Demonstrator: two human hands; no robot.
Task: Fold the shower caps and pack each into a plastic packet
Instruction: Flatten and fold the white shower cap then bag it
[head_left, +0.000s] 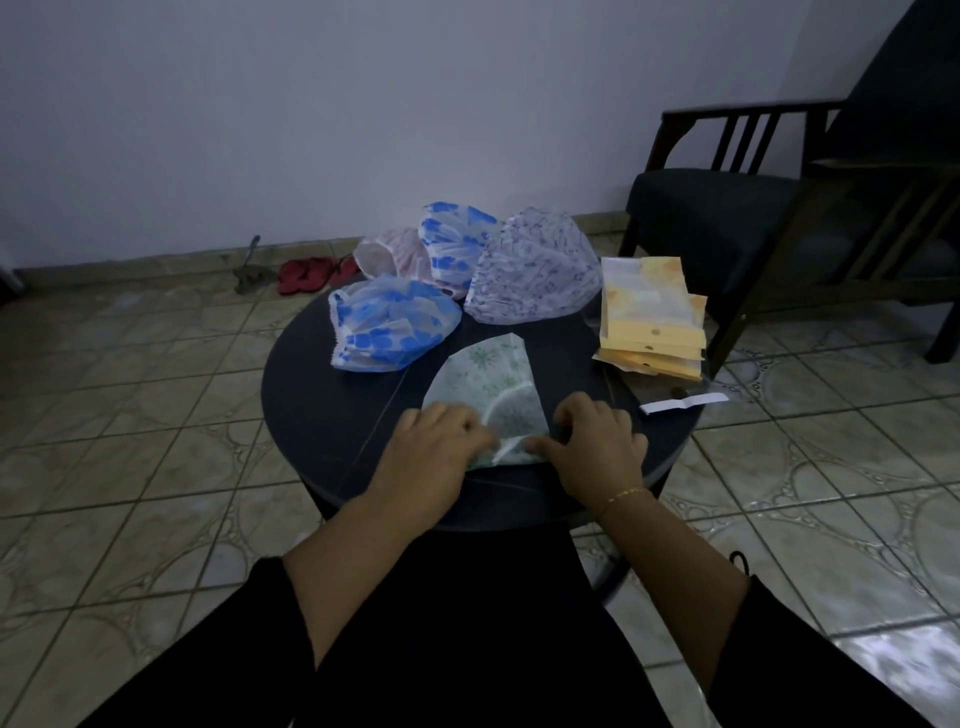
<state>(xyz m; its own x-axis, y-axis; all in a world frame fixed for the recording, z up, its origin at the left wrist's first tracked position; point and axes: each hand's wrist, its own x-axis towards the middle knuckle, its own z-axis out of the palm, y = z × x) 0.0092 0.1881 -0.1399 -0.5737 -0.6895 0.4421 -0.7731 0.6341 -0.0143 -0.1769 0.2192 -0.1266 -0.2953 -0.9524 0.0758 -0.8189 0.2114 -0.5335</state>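
Observation:
A green-patterned shower cap (488, 384) lies flattened and partly folded on the round dark table (332, 415). My left hand (436, 441) and my right hand (592, 441) both pinch its near edge at the table's front. Behind it sit a blue-flowered cap (389, 325), a second blue-flowered cap (452, 244), a pink cap (387, 254) and a purple-patterned cap (535, 270), all puffed up. A stack of yellow-topped plastic packets (649, 317) rests at the table's right, with a clear packet and its white strip (680, 402) near the edge.
A dark wooden armchair (779, 208) stands to the right of the table. Red sandals (311, 273) and a small tool lie on the tiled floor by the wall. My dark-clothed lap fills the bottom of the view.

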